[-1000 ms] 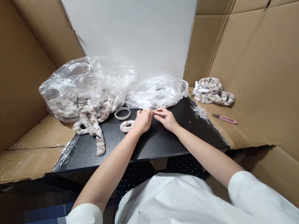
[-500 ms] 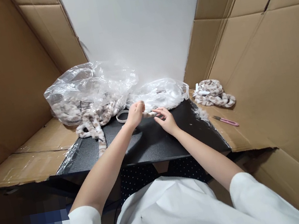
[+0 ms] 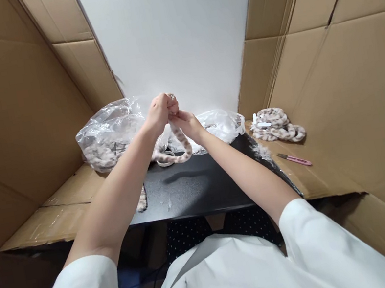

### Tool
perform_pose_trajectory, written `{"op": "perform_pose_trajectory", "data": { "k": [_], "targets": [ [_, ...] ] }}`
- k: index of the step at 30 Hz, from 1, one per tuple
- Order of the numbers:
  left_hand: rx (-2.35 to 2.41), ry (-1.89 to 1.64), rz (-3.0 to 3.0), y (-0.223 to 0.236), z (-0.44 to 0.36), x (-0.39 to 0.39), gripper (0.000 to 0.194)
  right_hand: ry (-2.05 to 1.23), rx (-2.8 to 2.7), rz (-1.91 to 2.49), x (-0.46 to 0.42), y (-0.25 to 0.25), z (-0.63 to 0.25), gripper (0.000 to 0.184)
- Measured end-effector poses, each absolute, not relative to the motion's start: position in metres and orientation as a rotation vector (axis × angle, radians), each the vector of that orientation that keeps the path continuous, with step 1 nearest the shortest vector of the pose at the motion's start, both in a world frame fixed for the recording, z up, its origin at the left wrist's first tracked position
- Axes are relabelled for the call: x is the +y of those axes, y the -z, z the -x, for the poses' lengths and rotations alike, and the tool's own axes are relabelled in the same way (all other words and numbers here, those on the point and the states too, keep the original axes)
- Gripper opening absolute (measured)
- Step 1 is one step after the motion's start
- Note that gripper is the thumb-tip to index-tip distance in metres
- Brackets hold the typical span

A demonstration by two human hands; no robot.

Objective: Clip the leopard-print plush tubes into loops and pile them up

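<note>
Raised above the table, my left hand (image 3: pixel 162 111) is closed in a fist around a spotted plush cord (image 3: pixel 186 149), a bit of which pokes out at the top of the fist. My right hand (image 3: pixel 188 124) meets it just below, its fingers pinched on the same cord. From the hands the cord hangs in a loop and runs back left behind my left forearm. A pale ring (image 3: pixel 166 162), perhaps a tape roll, lies behind the loop, partly covered. More plush (image 3: pixel 141 201) shows beside my left forearm at the table's front.
Clear plastic bags stand at the back: the left bag (image 3: pixel 107 124) holds plush cords, the right bag (image 3: pixel 224 121) pale contents. Bundled plush cords (image 3: pixel 273 122) and pink thread snips (image 3: pixel 295 159) lie right of the black table (image 3: pixel 200 187). Cardboard walls (image 3: pixel 361 84) flank both sides.
Both hands have risen and come together, lifting the cord off the table into a hanging loop. My right hand has gone from spread fingers to a pinch on it. The view has shifted slightly.
</note>
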State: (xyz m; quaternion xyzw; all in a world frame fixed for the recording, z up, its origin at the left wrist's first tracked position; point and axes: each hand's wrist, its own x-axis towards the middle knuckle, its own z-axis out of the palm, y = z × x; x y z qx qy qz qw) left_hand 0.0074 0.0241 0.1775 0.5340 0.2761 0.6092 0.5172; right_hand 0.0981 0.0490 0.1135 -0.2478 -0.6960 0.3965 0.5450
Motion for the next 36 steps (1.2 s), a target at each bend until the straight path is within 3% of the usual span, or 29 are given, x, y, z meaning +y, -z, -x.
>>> {"op": "perform_pose_trajectory", "data": {
  "k": [15,28,36],
  "targets": [
    [0.572,-1.372,-0.908,-0.21,-0.007,0.034,0.034,-1.276,-1.561,0.438,0.031,-0.089,-0.112,0.033],
    [0.521,-1.615,-1.059,-0.268,0.015,0.024,0.038,-1.321,-1.64,0.547,0.027,-0.06,-0.133,0.037],
    [0.533,-1.377,-0.967,-0.235,0.014,0.029,0.037,-1.268,-1.666,0.737,0.033,-0.035,-0.133,0.028]
  ]
}}
